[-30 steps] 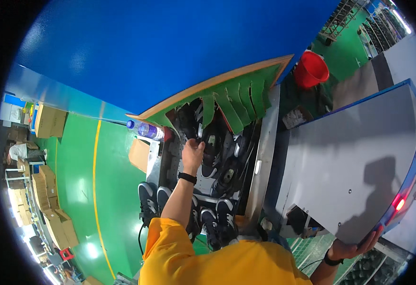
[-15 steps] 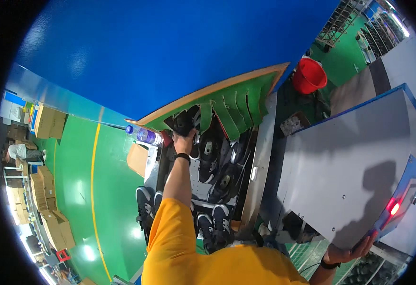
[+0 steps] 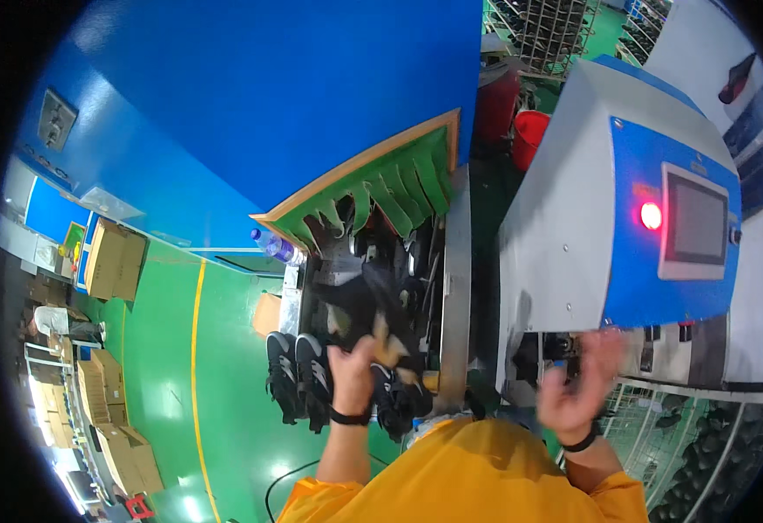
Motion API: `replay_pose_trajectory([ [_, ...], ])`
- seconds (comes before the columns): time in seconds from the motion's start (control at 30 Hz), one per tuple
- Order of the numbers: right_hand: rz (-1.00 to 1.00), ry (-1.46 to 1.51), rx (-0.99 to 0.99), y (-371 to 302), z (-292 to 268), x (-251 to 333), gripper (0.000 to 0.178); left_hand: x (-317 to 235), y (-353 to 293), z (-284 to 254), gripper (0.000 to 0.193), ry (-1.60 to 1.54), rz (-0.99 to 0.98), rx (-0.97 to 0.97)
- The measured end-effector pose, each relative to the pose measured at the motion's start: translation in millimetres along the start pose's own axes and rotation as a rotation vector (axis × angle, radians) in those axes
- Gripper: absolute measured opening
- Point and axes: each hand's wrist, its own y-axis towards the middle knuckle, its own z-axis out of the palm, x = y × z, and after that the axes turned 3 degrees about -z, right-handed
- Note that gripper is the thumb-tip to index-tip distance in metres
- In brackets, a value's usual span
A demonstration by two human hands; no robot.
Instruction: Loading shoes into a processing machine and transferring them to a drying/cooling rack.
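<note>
My left hand (image 3: 353, 375) is drawn back close to my body, fingers closed on a black shoe (image 3: 346, 301), smeared by motion. Pale tan patches show just past my fingertips, too blurred to make out. Beyond lies a conveyor with several dark shoes (image 3: 371, 244), running under the green slit curtain (image 3: 403, 187) of a blue machine (image 3: 311, 78). Black sneakers with white soles (image 3: 313, 370) stand left of my wrist. My right hand (image 3: 577, 383) is raised below a grey and blue control box (image 3: 669, 227), fingers apart, blurred, with nothing in it.
A metal rail (image 3: 456, 288) edges the conveyor on the right. A bottle with a purple cap (image 3: 277, 247) lies beside the curtain's left end. A red bucket (image 3: 531, 138) stands behind the control box. Cardboard boxes (image 3: 115, 261) line the far left; a wire rack (image 3: 651, 427) is at lower right.
My left hand has come back from the curtain toward me with the black shoe. My right hand has left the control box's lower edge. The view has turned, showing the box's screen and lit red button.
</note>
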Motion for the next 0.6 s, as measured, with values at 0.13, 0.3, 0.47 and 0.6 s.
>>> replay_pose_trajectory([
  [0.13,0.510,1.147,0.334,-18.8,15.5,36.4,0.110,17.8,-106.8,50.9,0.066,-0.013,-0.200,0.434],
  [0.3,0.937,1.464,0.547,-68.0,-34.2,-12.9,0.093,27.5,-127.5,85.2,0.084,0.389,-0.181,0.893],
  [0.47,1.768,1.909,0.392,-142.8,-71.4,-28.9,0.042,105.1,-131.9,92.7,0.010,0.653,-0.174,1.058],
  [0.6,1.680,1.679,-0.086,-190.7,-108.6,-52.9,0.044,92.6,-176.9,135.8,0.021,0.537,-0.349,1.291],
])
